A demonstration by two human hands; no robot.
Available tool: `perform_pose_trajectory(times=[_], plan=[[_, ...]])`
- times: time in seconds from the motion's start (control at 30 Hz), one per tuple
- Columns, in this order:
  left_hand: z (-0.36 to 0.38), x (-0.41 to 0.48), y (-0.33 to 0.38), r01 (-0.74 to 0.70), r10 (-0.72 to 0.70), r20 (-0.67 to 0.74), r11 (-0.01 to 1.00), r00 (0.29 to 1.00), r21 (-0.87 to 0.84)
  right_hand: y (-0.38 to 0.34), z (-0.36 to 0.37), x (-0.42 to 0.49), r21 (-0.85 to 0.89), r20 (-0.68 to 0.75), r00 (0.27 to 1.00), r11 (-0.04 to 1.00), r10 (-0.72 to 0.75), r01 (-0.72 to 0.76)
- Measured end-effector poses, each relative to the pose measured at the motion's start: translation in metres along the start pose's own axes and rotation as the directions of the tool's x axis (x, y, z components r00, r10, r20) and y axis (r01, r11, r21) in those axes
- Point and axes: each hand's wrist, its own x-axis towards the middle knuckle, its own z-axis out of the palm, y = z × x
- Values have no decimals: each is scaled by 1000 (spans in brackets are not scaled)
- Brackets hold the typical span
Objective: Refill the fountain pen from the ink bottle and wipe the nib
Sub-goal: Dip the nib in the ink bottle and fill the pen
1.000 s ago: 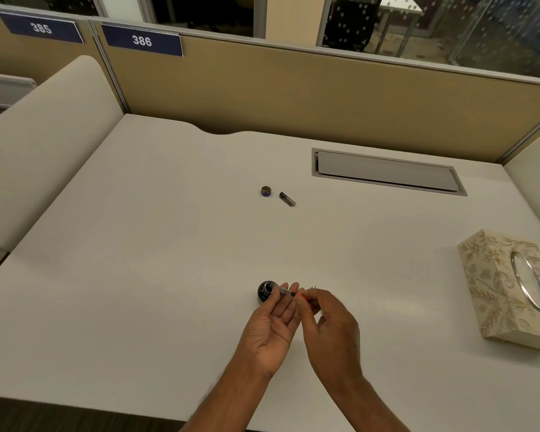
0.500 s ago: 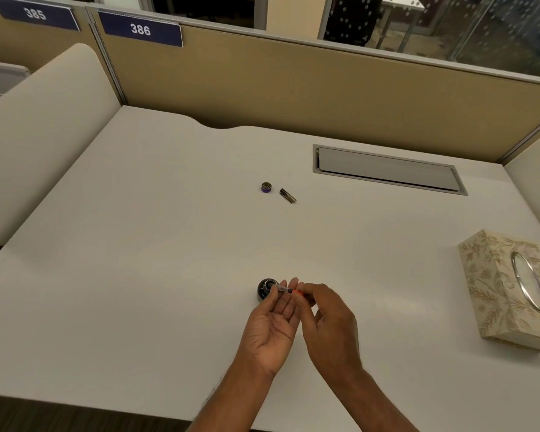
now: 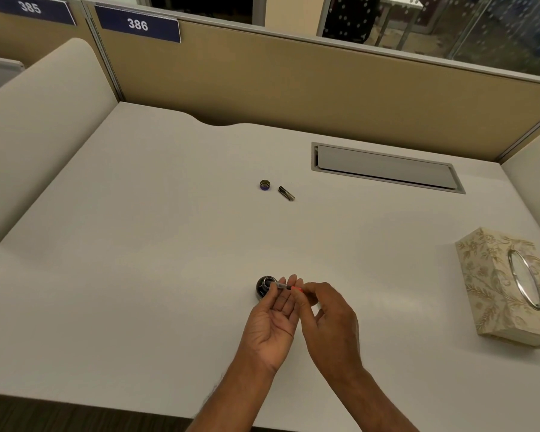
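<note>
An open dark ink bottle (image 3: pixel 263 287) stands on the white desk (image 3: pixel 169 260) near its front edge. Both hands are right beside the bottle. My left hand (image 3: pixel 273 319) is palm up, its fingertips under a thin clear pen part with a red end (image 3: pixel 286 287) that lies level and points toward the bottle's mouth. My right hand (image 3: pixel 329 319) pinches the red end of that part. Farther back lie the bottle's cap (image 3: pixel 264 184) and a short dark pen piece (image 3: pixel 286 193).
A patterned tissue box (image 3: pixel 508 285) with a metal-rimmed oval slot stands at the right edge. A grey cable hatch (image 3: pixel 384 166) is set into the desk at the back right. Tan partition walls close the back and sides.
Both hands stay beside the bottle with small finger shifts on the pen part. The camera has tilted slightly, so the scene sits a little lower in view.
</note>
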Motion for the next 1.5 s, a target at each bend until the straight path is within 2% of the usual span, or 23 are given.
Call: perform_pose_trajectory(times=[0.67, 0.87, 1.5], plan=[[1, 1, -1, -15, 15, 1, 1000, 1000, -19, -5, 4, 1, -4, -25, 999, 1000, -25, 25], [0, 2, -1, -12, 12, -3, 1000, 1000, -14, -5, 5, 5, -52, -46, 998, 998, -30, 28], [1, 2, -2, -17, 17, -1, 1000, 1000, -19, -6, 1, 7, -35, -13, 999, 999, -36, 36]])
